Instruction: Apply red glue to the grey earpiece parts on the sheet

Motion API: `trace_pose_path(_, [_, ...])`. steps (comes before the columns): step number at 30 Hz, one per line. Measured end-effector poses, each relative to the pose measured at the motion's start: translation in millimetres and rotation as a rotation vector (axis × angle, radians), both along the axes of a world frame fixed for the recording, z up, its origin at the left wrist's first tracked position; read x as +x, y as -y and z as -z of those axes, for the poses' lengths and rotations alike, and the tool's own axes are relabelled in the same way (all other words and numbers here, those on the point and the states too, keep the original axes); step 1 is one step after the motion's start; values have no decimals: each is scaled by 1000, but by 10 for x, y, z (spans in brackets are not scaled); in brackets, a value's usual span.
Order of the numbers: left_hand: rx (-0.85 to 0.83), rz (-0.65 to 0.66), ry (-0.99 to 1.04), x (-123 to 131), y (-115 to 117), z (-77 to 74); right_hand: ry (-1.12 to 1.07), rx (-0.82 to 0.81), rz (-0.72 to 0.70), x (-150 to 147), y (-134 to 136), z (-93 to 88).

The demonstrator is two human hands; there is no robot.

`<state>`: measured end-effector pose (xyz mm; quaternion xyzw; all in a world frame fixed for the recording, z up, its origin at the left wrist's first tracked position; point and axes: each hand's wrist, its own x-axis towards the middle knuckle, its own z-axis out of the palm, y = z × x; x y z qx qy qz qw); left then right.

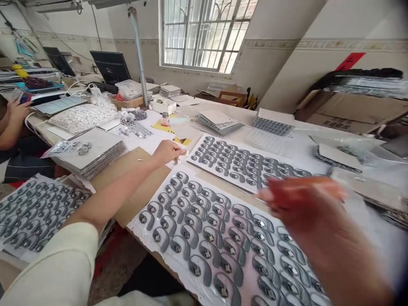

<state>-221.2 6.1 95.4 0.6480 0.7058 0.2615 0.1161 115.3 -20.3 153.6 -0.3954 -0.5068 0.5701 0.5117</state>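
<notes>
I watch the left hand (168, 151) pinch a small white piece (182, 157) at the far corner of the near sheet of grey parts (204, 229); the right hand (306, 208) hovers blurred above it, and I cannot tell its grip.

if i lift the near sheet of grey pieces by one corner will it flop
Probably flops: the sheet looks thin, its edge wrinkled. Likely awkward too, wide and covered with rows of grey pieces that might shift.
</notes>
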Motion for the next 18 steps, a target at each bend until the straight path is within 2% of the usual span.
trace_pose_path(2, [-19, 109, 165, 246, 264, -50, -47, -91, -148, -337, 85, 47])
trace_pose_path(4, [-105, 213, 325, 457, 505, -49, -70, -129, -198, -555, 181, 107])
trace_pose_path(6, [-152, 278, 383, 622, 693, -15, -71, -129, -194, -617, 275, 185])
trace_pose_path(12, [-155, 448, 437, 946, 965, 43, -18, -125, -66, -371, 499, 462])
trace_pose_path(15, [-149, 490, 513, 1101, 1068, -2, -46, -93, 26, -262, 622, 529])
trace_pose_path(18, [-167, 484, 662, 1278, 1209, -23, -87, -16, 129, -134, 864, 581])
